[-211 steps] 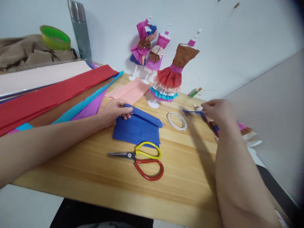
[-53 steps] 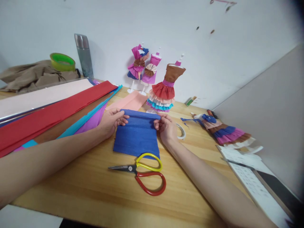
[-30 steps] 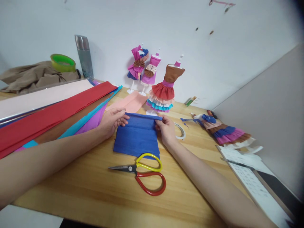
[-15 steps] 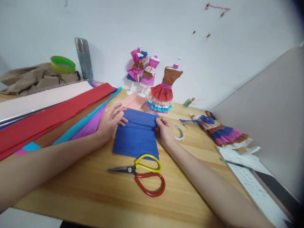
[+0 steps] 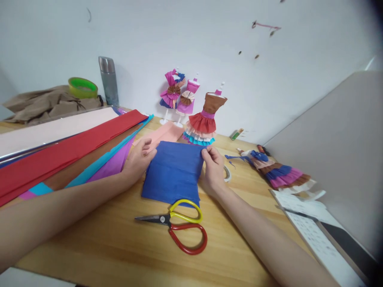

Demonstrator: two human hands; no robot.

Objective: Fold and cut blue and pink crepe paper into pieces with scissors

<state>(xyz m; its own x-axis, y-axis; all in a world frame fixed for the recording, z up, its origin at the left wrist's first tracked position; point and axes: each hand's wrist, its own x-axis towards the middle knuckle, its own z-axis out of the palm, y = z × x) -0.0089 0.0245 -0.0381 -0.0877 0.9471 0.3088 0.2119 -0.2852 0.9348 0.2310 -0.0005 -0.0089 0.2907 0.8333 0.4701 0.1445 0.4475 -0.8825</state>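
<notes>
So the blue sheet (image 5: 173, 173) is sitting mid-worktop (image 5: 119, 249), right between both hands, with a faint crease running across it. Its lower part lies flat.

The right hand (image 5: 213, 165) has the upper right corner pinched between thumb and index finger. The left hand (image 5: 139, 159) is just beside the upper left edge, thumb apart from the loosely curled fingers, not gripping anything I can see. Can't tell if the thumb actually touches the sheet.

Right in front there's 1 pair of scissors (image 5: 166, 220), blades pointing left, with the yellow loop lapping over the sheet's bottom edge and the red loop nearer the viewer. A white tape roll (image 5: 228, 174) pokes out from behind the right hand, partly hidden.

Past the left hand you've got a peach sheet (image 5: 164, 133), and off to the left a stack of long folded strips, with a red strip (image 5: 80, 137) over brown, turquoise and purple.

At the back, 3 little dress forms (image 5: 212, 103) stand upright near the wall, the closest in a brown top and ruffled skirt. Another ruffled dress (image 5: 279, 173) lies over on the right.
</notes>
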